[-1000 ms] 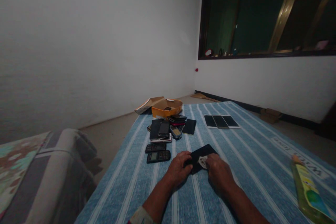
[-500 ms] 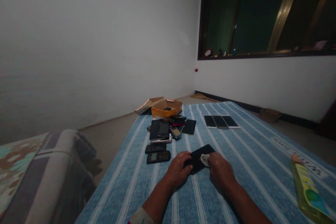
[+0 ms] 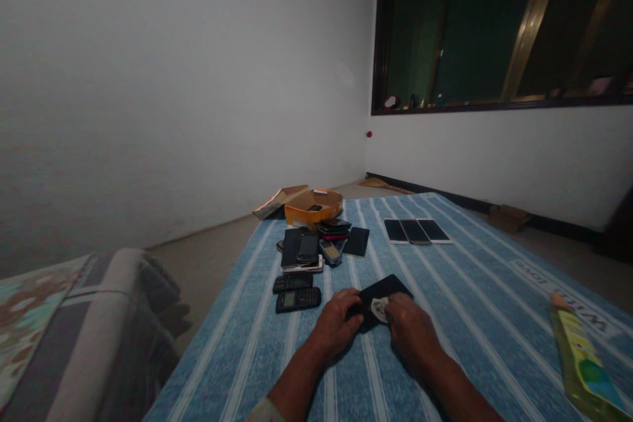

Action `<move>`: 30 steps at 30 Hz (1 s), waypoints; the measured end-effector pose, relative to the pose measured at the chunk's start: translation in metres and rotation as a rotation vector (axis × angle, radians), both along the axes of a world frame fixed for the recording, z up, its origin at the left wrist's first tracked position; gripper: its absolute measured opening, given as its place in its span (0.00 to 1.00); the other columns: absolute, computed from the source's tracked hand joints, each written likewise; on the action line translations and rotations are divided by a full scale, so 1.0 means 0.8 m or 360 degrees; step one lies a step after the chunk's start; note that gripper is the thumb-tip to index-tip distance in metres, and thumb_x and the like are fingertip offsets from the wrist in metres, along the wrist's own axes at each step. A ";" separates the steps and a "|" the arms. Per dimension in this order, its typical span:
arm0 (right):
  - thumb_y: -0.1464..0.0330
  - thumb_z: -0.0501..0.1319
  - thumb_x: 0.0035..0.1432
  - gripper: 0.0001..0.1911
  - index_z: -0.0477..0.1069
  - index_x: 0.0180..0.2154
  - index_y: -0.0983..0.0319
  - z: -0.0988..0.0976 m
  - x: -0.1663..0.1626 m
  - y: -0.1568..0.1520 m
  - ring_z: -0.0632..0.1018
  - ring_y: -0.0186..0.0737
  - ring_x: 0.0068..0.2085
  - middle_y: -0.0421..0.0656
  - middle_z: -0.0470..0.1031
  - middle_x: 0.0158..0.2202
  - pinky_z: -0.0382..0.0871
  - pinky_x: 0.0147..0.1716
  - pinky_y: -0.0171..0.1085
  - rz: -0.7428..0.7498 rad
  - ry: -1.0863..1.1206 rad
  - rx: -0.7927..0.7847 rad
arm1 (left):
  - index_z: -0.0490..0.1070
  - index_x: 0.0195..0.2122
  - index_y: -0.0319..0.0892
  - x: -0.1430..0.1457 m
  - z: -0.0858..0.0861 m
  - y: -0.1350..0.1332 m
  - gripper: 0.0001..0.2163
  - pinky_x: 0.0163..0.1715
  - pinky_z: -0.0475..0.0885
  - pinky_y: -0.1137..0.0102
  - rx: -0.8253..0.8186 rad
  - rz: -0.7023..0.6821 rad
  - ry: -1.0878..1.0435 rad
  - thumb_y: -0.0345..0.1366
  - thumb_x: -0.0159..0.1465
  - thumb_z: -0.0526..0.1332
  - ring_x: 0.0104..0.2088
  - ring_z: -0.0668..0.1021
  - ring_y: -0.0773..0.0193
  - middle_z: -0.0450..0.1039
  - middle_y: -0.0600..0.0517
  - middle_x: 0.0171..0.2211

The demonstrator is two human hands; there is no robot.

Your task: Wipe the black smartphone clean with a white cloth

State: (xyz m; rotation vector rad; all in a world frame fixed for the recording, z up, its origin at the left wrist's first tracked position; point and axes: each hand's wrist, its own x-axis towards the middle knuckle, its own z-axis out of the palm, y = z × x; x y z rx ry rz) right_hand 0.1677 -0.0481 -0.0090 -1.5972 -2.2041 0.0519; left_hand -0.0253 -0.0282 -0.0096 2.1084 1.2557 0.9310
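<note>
A flat black device point(image 3: 388, 286), like a phone or small tablet, lies at an angle on the striped blue cloth point(image 3: 346, 376). My left hand point(image 3: 339, 320) grips its left edge, fingers on top. In my right hand point(image 3: 408, 323) a crumpled whitish wipe point(image 3: 379, 308) is pinched and pressed on the black surface. Left of my hands lie two black keypad phones point(image 3: 298, 299), one behind the other. Behind them is a pile of phones point(image 3: 307, 247), with a dark slab-shaped one point(image 3: 357, 241) beside it. Three phones with dark screens point(image 3: 415, 231) lie side by side at the back right.
An open orange cardboard box point(image 3: 311, 214) stands at the far end of the cloth, a small dark item inside. At the right front lies a bottle of yellow-green liquid point(image 3: 583, 362). A fabric-covered seat or bed point(image 3: 99, 336) is on the left.
My right hand has moved the wipe slightly left across the black device. My left hand keeps its grip, and the view has shifted a little.
</note>
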 end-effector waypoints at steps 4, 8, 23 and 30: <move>0.79 0.53 0.60 0.13 0.76 0.34 0.62 -0.002 -0.014 -0.008 0.73 0.40 0.41 0.46 0.75 0.37 0.61 0.39 0.34 0.0144 -0.0004 0.0021 | 0.76 0.38 0.42 0.003 0.008 -0.003 0.11 0.55 0.68 0.61 0.0002 -0.0016 0.0015 0.28 0.54 0.61 0.53 0.74 0.54 0.74 0.44 0.50; 0.80 0.52 0.59 0.16 0.77 0.36 0.62 0.002 -0.001 0.001 0.74 0.42 0.42 0.47 0.75 0.38 0.61 0.39 0.35 -0.0006 -0.0018 -0.0015 | 0.76 0.38 0.41 0.001 0.006 -0.003 0.11 0.55 0.68 0.60 0.0002 -0.0019 0.0005 0.27 0.53 0.61 0.53 0.73 0.53 0.73 0.43 0.51; 0.77 0.53 0.62 0.14 0.77 0.39 0.63 0.015 -0.034 0.024 0.73 0.44 0.45 0.48 0.76 0.41 0.58 0.40 0.37 0.0039 -0.0132 -0.0115 | 0.74 0.46 0.43 0.000 0.007 -0.005 0.20 0.56 0.66 0.60 -0.0024 -0.0042 -0.0013 0.27 0.51 0.58 0.52 0.73 0.53 0.74 0.47 0.48; 0.77 0.54 0.61 0.14 0.77 0.41 0.64 0.016 -0.042 0.028 0.73 0.44 0.44 0.49 0.76 0.41 0.57 0.40 0.37 0.0079 -0.0122 -0.0134 | 0.73 0.43 0.42 0.003 0.004 -0.004 0.19 0.53 0.68 0.60 0.0052 -0.0030 -0.0086 0.27 0.50 0.57 0.49 0.75 0.54 0.75 0.47 0.46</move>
